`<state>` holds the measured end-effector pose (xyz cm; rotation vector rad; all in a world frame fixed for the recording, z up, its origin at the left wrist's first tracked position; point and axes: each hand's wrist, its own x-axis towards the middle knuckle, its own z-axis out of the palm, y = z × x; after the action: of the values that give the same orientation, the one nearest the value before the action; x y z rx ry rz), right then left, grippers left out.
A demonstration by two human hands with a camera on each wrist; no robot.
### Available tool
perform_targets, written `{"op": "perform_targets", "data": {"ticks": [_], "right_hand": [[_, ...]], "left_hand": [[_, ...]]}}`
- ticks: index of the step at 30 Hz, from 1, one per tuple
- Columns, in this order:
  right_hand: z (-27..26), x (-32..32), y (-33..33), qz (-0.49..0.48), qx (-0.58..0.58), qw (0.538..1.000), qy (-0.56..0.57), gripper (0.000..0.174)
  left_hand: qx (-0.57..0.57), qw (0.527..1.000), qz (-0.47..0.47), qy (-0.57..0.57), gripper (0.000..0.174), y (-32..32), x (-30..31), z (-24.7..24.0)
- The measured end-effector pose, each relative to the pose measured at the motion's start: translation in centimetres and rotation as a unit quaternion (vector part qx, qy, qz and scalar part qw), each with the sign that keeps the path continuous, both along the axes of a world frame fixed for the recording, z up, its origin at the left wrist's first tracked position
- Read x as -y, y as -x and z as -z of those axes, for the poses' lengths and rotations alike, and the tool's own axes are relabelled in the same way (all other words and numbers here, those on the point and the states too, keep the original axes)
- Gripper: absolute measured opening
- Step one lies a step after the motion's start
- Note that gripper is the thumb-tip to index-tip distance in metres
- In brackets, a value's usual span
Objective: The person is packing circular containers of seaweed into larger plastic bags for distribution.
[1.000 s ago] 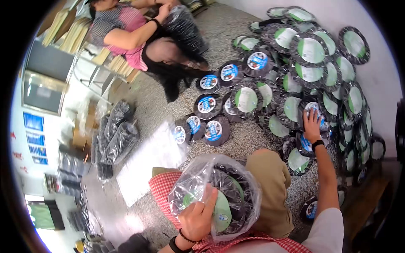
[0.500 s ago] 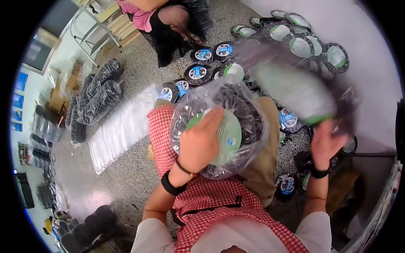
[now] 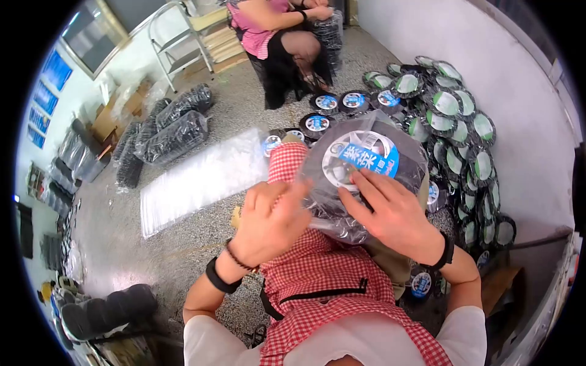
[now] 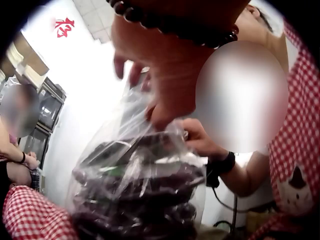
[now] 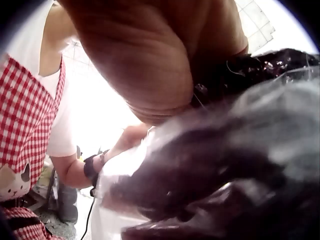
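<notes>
While the right grip (image 3: pixel 400 222) lies spread on the round pack (image 3: pixel 364 155), which sits at its eleven o'clock in the clear bag (image 3: pixel 340 229), the left grip (image 3: pixel 268 222), farther off, pinches film at the pack's eight o'clock.

left hand (image 3: pixel 268 216) is held at centre, fingers partly blurred | right hand (image 3: pixel 394 210) is held rightward, fingers extended far-left | both arms (image 3: pixel 463 276) are bent
</notes>
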<state>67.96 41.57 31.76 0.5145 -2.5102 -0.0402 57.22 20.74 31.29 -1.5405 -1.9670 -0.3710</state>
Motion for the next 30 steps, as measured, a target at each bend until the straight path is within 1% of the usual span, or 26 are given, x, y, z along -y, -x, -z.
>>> {"op": "perform_targets", "data": {"ticks": [1, 2, 4, 5, 6, 7, 8, 9, 10, 11, 12, 14, 15, 16, 18, 19, 20, 21, 22, 23, 25, 27, 28, 29, 30], "right_hand": [[0.1, 0.5, -0.1, -0.009, 0.016, 1.000, -0.005, 0.034], [0.3, 1.0, 0.1, -0.015, 0.027, 0.999, -0.012, 0.033], [1.7, 1.7, 0.0, -0.086, 0.043, 0.994, 0.044, 0.030], [1.8, 1.4, 0.2, -0.141, 0.061, 0.987, 0.052, 0.031], [1.8, 1.0, 0.4, -0.194, 0.078, 0.976, 0.060, 0.031], [2.0, 0.7, 0.2, -0.192, 0.065, 0.977, 0.058, 0.031], [2.2, 0.4, -0.1, -0.252, 0.159, 0.947, 0.120, 0.029], [2.6, 0.0, -0.5, -0.309, 0.250, 0.900, 0.179, 0.027], [2.9, -0.7, -1.2, -0.313, 0.245, 0.900, 0.177, 0.027], [2.8, -1.7, -2.3, -0.318, 0.315, 0.858, 0.251, 0.025], [2.5, -2.8, -3.1, -0.318, 0.382, 0.806, 0.321, 0.024], [0.4, -5.0, -4.5, -0.263, 0.325, 0.872, 0.257, 0.027], [-0.8, -5.9, -4.9, -0.196, 0.247, 0.936, 0.158, 0.029], [-1.0, -7.0, -4.9, -0.128, 0.167, 0.977, 0.025, 0.024], [-0.1, -9.9, -5.0, -0.117, 0.120, 0.984, -0.056, 0.018], [-1.4, -9.3, -5.0, -0.159, 0.103, 0.982, -0.017, 0.017], [-3.3, -8.1, -5.1, -0.204, 0.089, 0.975, 0.021, 0.017], [-4.5, -6.8, -4.9, -0.246, 0.076, 0.966, -0.003, 0.017], [-4.8, -6.2, -4.7, -0.297, 0.091, 0.950, 0.007, 0.018], [-4.7, -5.5, -4.0, -0.331, 0.100, 0.938, 0.032, 0.019], [-4.1, -5.3, -3.0, -0.383, 0.114, 0.915, 0.060, 0.021], [-3.4, -6.2, -3.3, -0.324, 0.231, 0.915, 0.061, 0.025], [-3.3, -6.4, -3.6, -0.336, 0.236, 0.910, 0.064, 0.025], [-3.3, -6.6, -4.1, -0.276, 0.198, 0.941, -0.006, 0.025], [-3.5, -6.6, -4.5, -0.212, 0.156, 0.962, -0.077, 0.026]], "left_hand": [[-0.078, 0.995, 0.042, -0.052, 0.026, -0.3, 0.3, 1.1], [-0.089, 0.994, 0.039, -0.053, 0.026, -0.7, 0.0, 1.4], [-0.039, 0.972, 0.211, -0.095, 0.015, -0.9, -1.9, 1.5], [-0.055, 0.970, 0.215, -0.096, 0.015, -0.4, -2.9, 1.0], [0.055, 0.964, 0.258, -0.036, 0.013, 0.3, -3.9, 0.4], [0.169, 0.941, 0.293, 0.029, 0.015, 0.8, -4.7, -0.1], [0.160, 0.942, 0.294, 0.032, 0.015, 1.1, -5.4, -0.1], [0.215, 0.918, 0.321, 0.087, 0.018, 1.7, -6.1, 0.1], [0.272, 0.887, 0.344, 0.141, 0.023, 2.2, -6.5, 0.5], [0.290, 0.875, 0.352, 0.165, 0.026, 2.5, -6.6, 0.8], [0.286, 0.877, 0.348, 0.166, 0.026, 2.9, -6.5, 0.7], [0.279, 0.878, 0.341, 0.188, 0.027, 3.6, -5.9, 0.5], [0.274, 0.885, 0.330, 0.182, 0.026, 3.7, -5.8, 0.6], [0.276, 0.885, 0.329, 0.181, 0.026, 3.9, -5.8, 0.4], [0.267, 0.862, 0.371, 0.219, 0.024, 4.1, -6.0, -0.2], [0.244, 0.859, 0.400, 0.208, 0.034, 4.3, -6.5, 0.3], [0.252, 0.861, 0.393, 0.201, 0.034, 3.7, -7.2, -0.7], [0.247, 0.868, 0.390, 0.183, 0.044, 2.5, -7.9, -2.8], [0.245, 0.874, 0.384, 0.167, 0.054, 1.8, -8.4, -3.6], [0.261, 0.877, 0.369, 0.161, 0.054, 1.6, -8.7, -2.9], [0.252, 0.850, 0.401, 0.230, 0.066, 1.6, -9.3, -1.3], [0.257, 0.858, 0.384, 0.225, 0.067, 0.7, -9.1, 1.6], [0.250, 0.861, 0.382, 0.225, 0.069, 0.2, -8.9, 3.2], [0.247, 0.870, 0.372, 0.208, 0.069, -0.1, -8.9, 4.2], [0.256, 0.871, 0.364, 0.207, 0.069, -0.1, -9.1, 5.1]]}}
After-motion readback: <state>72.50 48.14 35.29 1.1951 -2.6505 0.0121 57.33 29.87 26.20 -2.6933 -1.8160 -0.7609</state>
